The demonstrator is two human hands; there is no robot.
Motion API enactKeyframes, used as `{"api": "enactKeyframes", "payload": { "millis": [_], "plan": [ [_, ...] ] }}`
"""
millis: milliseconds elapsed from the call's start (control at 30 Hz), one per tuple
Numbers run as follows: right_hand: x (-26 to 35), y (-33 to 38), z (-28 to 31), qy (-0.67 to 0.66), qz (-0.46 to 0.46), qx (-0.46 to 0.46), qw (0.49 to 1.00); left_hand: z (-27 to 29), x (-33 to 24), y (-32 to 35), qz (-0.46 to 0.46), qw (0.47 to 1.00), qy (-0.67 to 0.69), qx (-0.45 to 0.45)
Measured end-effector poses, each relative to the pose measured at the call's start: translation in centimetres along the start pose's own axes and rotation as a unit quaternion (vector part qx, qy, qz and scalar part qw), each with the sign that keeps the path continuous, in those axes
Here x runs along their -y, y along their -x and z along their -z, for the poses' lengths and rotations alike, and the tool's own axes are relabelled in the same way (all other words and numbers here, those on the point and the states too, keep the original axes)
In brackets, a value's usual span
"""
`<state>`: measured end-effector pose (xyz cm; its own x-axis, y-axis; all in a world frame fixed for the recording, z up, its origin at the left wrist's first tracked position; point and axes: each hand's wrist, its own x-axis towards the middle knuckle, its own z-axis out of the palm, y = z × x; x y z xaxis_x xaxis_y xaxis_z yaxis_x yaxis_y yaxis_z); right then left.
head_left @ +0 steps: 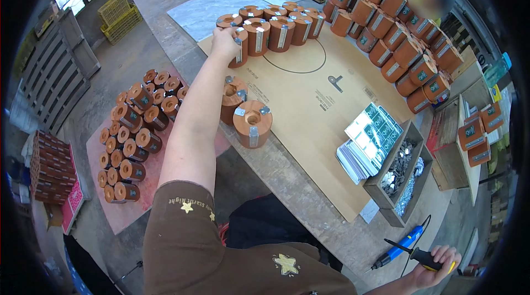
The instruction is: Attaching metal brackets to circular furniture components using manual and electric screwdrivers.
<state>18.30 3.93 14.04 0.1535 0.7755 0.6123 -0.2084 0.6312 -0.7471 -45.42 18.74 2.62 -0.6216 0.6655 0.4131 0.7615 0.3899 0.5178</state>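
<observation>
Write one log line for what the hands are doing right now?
left hand: gripping brown cylinder in table row | right hand: holding black-handled tool near blue tool | table

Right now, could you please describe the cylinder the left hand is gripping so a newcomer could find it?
Start at the cardboard sheet on the workbench. At its far edge runs a row of upright orange cylinders with metal strips. The gripped cylinder is the row's nearest-left one, the only one under the left hand.

rolls point(253, 121) orange-brown, silver clips | sheet point(326, 124) tan, black circle line | sleeve point(185, 229) dark brown, gold stars | tool point(400, 251) blue, black tip | crates point(118, 16) yellow | labels point(372, 129) teal-white | tray point(118, 206) pink
</observation>
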Motion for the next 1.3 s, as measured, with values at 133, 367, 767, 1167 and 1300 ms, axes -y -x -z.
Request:
{"api": "enactKeyframes", "payload": {
  "millis": [133, 367, 767, 1167, 1300],
  "plan": [
    [-0.1, -0.1, -0.3, 0.0, -0.005, 0.004, 1.0, -0.5, 2.2, -0.8, 0.045, 0.999, 0.026, -0.002],
    [0.0, -0.2, 0.5, -0.005, -0.01, 0.004, 1.0, 3.1, 0.5, 3.7, -0.01, 0.989, 0.117, -0.088],
    [0.8, 1.1, 1.6, -0.023, -0.001, 0.01, 1.0, 7.1, -7.3, 21.8, -0.242, 0.967, -0.032, 0.074],
    [5.3, 4.0, 2.3, -0.129, 0.036, -0.011, 0.991, 8.9, -25.0, 35.0, -0.482, 0.74, 0.321, 0.343],
    [6.4, 5.6, 1.8, -0.142, 0.038, -0.017, 0.989, 5.8, -28.2, 39.8, -0.486, 0.718, 0.331, 0.373]
  ]
}}
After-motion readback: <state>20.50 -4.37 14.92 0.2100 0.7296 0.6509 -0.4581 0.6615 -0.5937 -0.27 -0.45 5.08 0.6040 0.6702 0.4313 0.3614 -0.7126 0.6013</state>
